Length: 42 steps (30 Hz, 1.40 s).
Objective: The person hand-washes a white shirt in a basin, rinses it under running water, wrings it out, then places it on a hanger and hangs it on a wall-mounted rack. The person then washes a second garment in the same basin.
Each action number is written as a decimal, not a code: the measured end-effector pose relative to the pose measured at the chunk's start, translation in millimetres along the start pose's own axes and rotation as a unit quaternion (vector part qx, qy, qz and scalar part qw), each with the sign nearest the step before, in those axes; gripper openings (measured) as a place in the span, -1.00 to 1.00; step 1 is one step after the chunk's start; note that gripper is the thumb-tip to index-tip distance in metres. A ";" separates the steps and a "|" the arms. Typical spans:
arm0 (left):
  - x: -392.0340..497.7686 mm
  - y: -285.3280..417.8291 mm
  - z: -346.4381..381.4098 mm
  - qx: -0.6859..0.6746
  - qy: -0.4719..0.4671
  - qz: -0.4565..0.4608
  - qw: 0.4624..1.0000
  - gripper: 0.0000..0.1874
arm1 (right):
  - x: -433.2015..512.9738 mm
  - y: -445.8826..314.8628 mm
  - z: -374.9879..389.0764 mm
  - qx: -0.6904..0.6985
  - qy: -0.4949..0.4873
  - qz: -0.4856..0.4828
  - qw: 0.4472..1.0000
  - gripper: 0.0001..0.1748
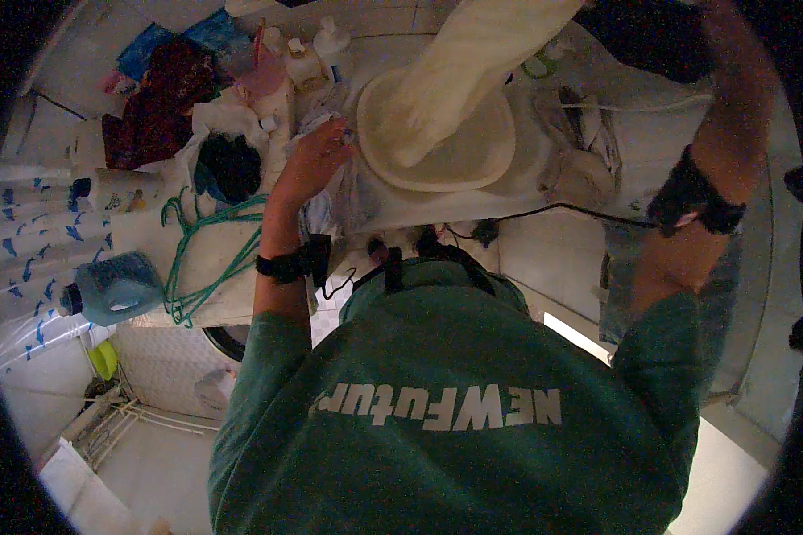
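Observation:
My left hand is by the left rim of a pale oval basin, over crumpled greyish cloth or plastic. Its fingers are bent and dim, so I cannot tell whether they grip anything. A long cream-coloured cloth slants down from the top edge of the view, its lower end inside the basin. My right arm reaches up at the right, and its hand is out of view. What holds the cloth's upper end is hidden. Black straps circle my left wrist and my right arm.
Green wire hangers and a blue-tinted bottle lie at the left. Behind them are a tub with dark cloth, dark red cloth and a pump bottle. A black cable runs along the counter's front edge.

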<state>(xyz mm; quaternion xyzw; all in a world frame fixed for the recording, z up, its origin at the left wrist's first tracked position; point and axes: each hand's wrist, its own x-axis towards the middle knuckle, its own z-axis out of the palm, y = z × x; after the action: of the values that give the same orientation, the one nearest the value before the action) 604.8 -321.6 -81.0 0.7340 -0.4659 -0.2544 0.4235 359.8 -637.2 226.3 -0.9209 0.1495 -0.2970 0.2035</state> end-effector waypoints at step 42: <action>131.8 -34.5 202.6 0.329 -0.240 0.013 0.913 0.00 | -229.3 207.0 365.1 0.189 -0.272 0.251 0.910 -0.59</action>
<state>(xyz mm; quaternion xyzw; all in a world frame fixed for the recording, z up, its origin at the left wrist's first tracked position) 522.9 -510.9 -211.5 0.7425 -0.6206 -0.2493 0.0369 371.2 -622.6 -251.6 -0.8425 0.2558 0.0027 0.4740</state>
